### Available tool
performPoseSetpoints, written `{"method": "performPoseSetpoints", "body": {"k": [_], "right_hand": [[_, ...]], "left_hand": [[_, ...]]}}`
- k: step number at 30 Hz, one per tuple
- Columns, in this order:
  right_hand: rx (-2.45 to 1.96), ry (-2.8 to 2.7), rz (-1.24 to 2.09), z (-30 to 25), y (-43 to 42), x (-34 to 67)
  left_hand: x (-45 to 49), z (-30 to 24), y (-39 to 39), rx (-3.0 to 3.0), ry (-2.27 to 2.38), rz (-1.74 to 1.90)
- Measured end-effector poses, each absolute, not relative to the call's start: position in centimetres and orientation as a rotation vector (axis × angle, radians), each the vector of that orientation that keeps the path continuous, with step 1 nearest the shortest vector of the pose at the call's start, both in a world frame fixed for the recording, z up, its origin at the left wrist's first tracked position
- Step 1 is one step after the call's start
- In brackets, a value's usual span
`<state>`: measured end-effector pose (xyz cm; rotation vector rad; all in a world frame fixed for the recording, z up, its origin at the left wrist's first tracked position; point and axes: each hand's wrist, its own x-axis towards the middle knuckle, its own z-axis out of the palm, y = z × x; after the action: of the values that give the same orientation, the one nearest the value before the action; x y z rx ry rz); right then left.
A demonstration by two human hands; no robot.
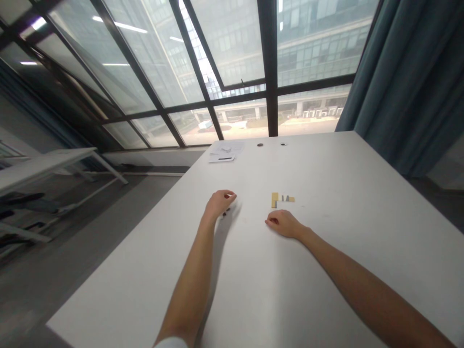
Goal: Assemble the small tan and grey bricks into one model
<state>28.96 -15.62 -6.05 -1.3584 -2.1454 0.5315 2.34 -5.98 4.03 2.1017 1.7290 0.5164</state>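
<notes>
My left hand (pixel 219 203) rests on the white table (pixel 326 251) with its fingers curled into a loose fist; a small dark bit (pixel 225 212) lies just under it, and whether the fingers hold anything is hidden. My right hand (pixel 284 223) also lies on the table, fingers curled inward, with nothing visible in it. Just beyond the right hand sits a small flat cluster of yellow and grey pieces (pixel 282 198), apart from both hands.
Sheets of paper (pixel 225 152) and two small dark round items (pixel 260 144) lie at the table's far edge by the window. A teal curtain (pixel 406 82) hangs at the right. Another white table (pixel 47 162) stands to the left across the floor.
</notes>
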Motion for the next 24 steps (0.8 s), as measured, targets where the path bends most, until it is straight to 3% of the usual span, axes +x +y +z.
{"method": "performPoseSetpoints", "body": {"k": [13,24], "right_hand": [[-1.367,-2.131,0.538,-6.1,-15.7,29.0],[-1.365,-2.129,0.538,-6.1,-15.7,28.9]], "left_hand": [[-5.3,1.3,-2.7,1.858,2.137,0.09],[-5.3,-0.4,-2.6,1.787,2.216,0.107]]}}
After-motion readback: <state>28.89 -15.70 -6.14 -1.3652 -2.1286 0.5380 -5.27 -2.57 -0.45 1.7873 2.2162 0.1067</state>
